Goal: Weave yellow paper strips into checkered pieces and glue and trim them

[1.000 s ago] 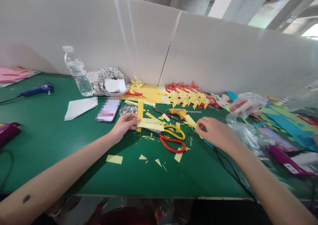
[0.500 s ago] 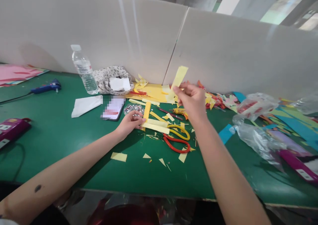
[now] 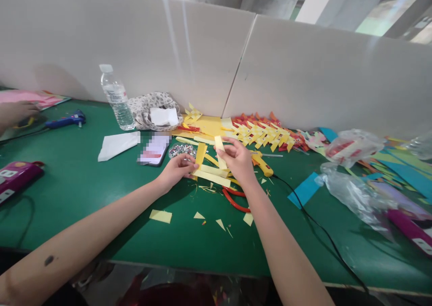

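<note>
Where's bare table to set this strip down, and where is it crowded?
Widest bare table: front left, bordered by white paper, purple box and left forearm. Smaller patch between black cable and plastic bag. Crowded around the left hand pinching crossed strips, the right hand holding the yellow strip, and the scissors.

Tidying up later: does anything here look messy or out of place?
Yellow paper offcuts lie scattered over the green table near its front edge, and the red scissors lie partly hidden beneath the right hand.

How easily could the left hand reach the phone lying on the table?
Probably yes: the phone lies just beside the left hand, nothing between them, though that hand pins yellow paper strips.
</note>
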{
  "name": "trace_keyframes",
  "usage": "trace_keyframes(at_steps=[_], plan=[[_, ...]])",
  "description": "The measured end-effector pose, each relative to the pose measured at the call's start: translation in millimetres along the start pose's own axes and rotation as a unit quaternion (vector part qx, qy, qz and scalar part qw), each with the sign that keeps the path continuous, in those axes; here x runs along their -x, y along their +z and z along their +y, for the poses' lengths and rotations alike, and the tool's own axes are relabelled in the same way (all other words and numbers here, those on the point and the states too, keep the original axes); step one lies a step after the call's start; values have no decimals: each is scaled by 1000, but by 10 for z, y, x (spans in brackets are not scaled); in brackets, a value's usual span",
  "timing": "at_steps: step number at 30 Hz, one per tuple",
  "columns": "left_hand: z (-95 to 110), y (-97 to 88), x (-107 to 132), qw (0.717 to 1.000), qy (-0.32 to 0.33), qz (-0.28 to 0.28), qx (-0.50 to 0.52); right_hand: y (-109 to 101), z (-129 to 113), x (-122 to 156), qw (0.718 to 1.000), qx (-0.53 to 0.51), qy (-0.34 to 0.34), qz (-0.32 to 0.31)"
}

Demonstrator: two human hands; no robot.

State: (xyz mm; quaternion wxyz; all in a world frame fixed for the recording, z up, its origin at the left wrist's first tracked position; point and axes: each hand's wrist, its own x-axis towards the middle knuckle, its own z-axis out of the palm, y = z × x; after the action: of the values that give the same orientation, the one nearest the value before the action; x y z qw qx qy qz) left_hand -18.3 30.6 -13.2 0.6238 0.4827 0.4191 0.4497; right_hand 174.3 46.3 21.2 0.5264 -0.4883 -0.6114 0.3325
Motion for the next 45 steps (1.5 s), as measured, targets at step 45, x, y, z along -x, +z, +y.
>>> trace_keyframes(at_steps=[45], plan=[[-14, 15, 2, 998, -1, -34, -56, -15, -22, 63, 951, 260, -147, 85]])
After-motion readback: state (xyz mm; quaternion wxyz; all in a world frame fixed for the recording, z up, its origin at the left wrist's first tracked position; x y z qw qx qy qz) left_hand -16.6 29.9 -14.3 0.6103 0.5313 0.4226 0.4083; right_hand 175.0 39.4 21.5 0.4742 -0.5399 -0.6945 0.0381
